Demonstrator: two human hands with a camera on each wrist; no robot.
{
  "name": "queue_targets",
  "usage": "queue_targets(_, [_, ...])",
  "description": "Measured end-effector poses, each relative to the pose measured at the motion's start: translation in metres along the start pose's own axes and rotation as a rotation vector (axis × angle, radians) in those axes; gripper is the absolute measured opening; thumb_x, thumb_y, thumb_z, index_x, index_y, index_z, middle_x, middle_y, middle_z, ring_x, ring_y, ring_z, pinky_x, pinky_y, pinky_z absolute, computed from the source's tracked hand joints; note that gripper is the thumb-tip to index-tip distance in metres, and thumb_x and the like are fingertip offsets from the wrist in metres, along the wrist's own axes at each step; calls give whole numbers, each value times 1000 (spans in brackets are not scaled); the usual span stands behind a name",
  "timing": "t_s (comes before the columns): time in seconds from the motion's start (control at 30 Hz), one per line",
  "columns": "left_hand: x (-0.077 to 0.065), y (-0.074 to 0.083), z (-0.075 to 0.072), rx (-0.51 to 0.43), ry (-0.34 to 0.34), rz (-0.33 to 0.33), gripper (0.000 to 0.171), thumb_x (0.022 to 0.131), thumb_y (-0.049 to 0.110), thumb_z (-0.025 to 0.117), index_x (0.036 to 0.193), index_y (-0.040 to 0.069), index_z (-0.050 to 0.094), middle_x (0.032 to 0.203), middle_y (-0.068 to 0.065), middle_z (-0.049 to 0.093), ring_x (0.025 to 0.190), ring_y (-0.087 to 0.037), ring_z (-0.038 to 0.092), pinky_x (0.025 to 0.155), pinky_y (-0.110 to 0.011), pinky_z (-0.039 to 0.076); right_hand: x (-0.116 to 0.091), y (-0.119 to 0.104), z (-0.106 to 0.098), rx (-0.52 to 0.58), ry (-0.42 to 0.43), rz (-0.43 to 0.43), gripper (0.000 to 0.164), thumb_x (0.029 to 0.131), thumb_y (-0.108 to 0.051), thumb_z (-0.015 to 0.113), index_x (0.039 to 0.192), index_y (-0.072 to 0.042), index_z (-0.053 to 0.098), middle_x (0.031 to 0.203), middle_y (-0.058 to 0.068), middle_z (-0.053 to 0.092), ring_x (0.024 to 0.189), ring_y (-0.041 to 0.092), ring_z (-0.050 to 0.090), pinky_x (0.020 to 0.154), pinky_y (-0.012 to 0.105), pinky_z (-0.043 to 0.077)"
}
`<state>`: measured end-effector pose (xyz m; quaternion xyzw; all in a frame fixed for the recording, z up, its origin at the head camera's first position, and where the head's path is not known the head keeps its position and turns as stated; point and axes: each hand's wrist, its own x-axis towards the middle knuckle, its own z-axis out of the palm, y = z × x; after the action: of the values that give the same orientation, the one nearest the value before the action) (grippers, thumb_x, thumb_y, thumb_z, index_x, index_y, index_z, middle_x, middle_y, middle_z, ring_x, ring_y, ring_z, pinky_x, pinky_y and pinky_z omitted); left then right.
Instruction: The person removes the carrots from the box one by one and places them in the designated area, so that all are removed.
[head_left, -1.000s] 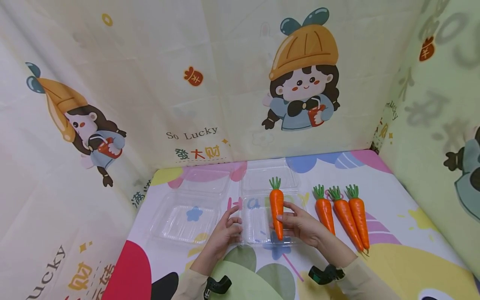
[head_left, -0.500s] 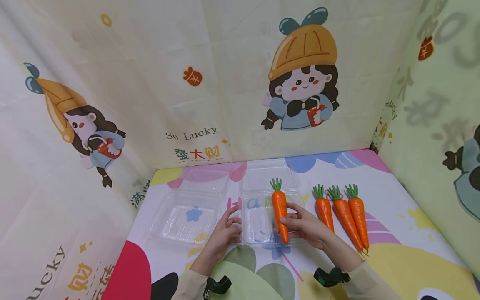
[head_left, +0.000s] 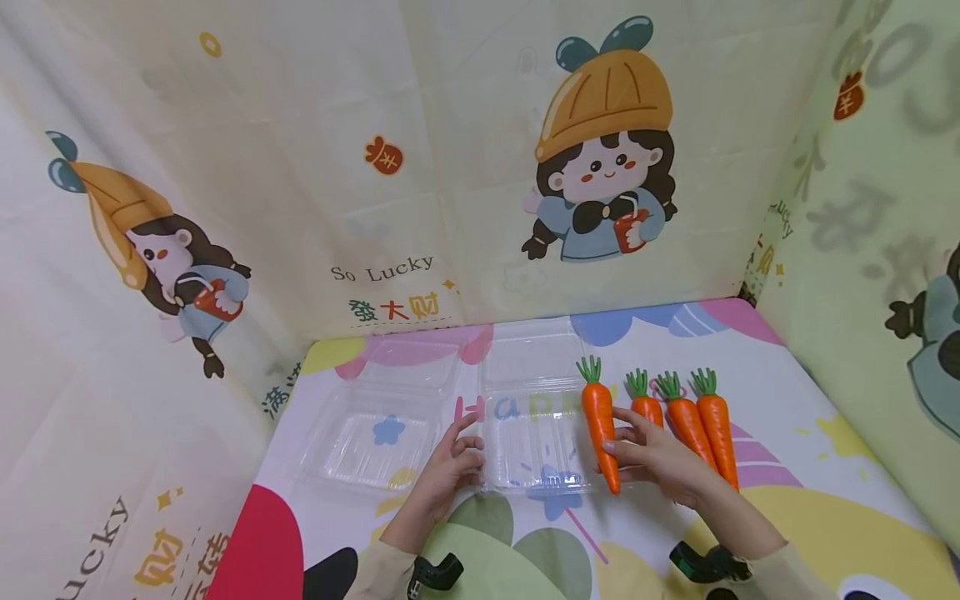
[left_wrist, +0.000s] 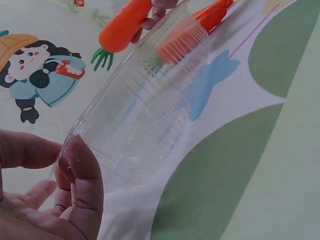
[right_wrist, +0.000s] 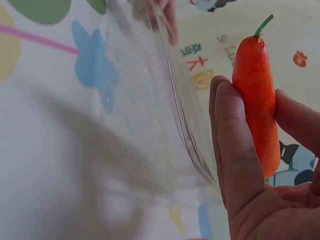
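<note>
An orange carrot [head_left: 598, 421] with a green top is pinched between the thumb and fingers of my right hand [head_left: 660, 460]. It is held tilted, over the right edge of the clear plastic box [head_left: 525, 454]. My left hand [head_left: 452, 467] stays at the left side of that box. In the left wrist view, the left thumb and fingers [left_wrist: 82, 160] pinch the box's rim. The box's lid [head_left: 536, 352] lies folded back behind it. In the right wrist view, the carrot [right_wrist: 255, 95] stands beside the box's rim, apart from it.
A second clear plastic box [head_left: 360, 442] with its lid back stands to the left. Three more carrots [head_left: 717, 429] lie side by side on the patterned tablecloth [head_left: 787, 383] at right, partly behind the right hand. Printed cloth walls [head_left: 465, 208] close in the back and sides.
My right hand has moved to the right with the carrot, from above the box to its right edge. The left hand and both boxes have kept their places.
</note>
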<state>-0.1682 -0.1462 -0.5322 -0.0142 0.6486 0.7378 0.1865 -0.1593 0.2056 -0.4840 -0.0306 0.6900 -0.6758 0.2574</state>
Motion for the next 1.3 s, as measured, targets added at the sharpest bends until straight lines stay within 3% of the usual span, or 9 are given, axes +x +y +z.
queue_targets(0.2, [1,0,0,6,-2,1,73,94,-4,58,159,12,30,106,-2,51,74,-11,54,65,-23,55,-16,1,-24,-35,73,9,89,103,-21,64,163,3,2,150,39,32,103,29,73,86,38,62])
queue_targets(0.37, [1,0,-1,5,-5,1,73,94,-5,58,159,11,29,105,-2,51,73,-11,54,64,-23,55,-26,4,-44,-60,127,0,87,104,-21,62,163,1,2,145,35,38,101,25,74,86,36,62])
queue_targets(0.6, [1,-1,-1,1,-5,0,74,94,-5,59,159,12,29,105,-1,51,71,-10,54,63,-23,55,-42,8,-71,-145,186,33,88,105,-25,59,163,3,-1,150,37,31,99,17,71,85,30,60])
queue_targets(0.83, [1,0,0,-2,-6,2,74,94,-4,59,159,11,29,105,-1,52,72,-10,55,64,-23,55,-57,15,-96,-198,245,64,84,108,-26,54,161,7,-2,148,39,32,98,10,66,83,31,61])
queue_targets(0.93, [0,0,0,-3,-5,0,74,94,-4,59,159,12,29,105,-1,51,73,-10,55,64,-23,55,-63,19,-108,-208,277,68,83,108,-26,54,160,8,-1,140,31,44,94,8,66,81,32,61])
queue_targets(1.03, [0,0,0,-2,-9,5,74,94,-5,59,159,11,29,105,-1,51,73,-10,55,64,-23,55,-69,23,-120,-195,294,61,84,107,-26,55,160,8,-2,124,11,58,91,9,68,79,33,62])
queue_targets(1.13, [1,0,0,0,-9,8,73,94,-5,59,159,11,29,105,-1,51,74,-10,55,64,-23,55,-74,28,-133,-174,295,46,86,107,-24,55,159,8,-5,112,-10,57,89,9,70,78,32,62])
queue_targets(1.23, [1,0,-1,0,-6,4,73,94,-4,59,159,12,30,105,-1,51,74,-10,55,64,-23,55,-76,33,-145,-164,299,43,88,107,-23,56,159,9,-7,106,-18,57,89,8,71,78,31,62])
queue_targets(1.3, [1,0,-1,1,-8,2,73,95,-4,58,159,12,29,105,-1,51,75,-10,54,65,-23,55,-77,38,-153,-173,295,44,88,107,-22,56,158,11,-8,107,-15,58,90,7,71,78,31,62])
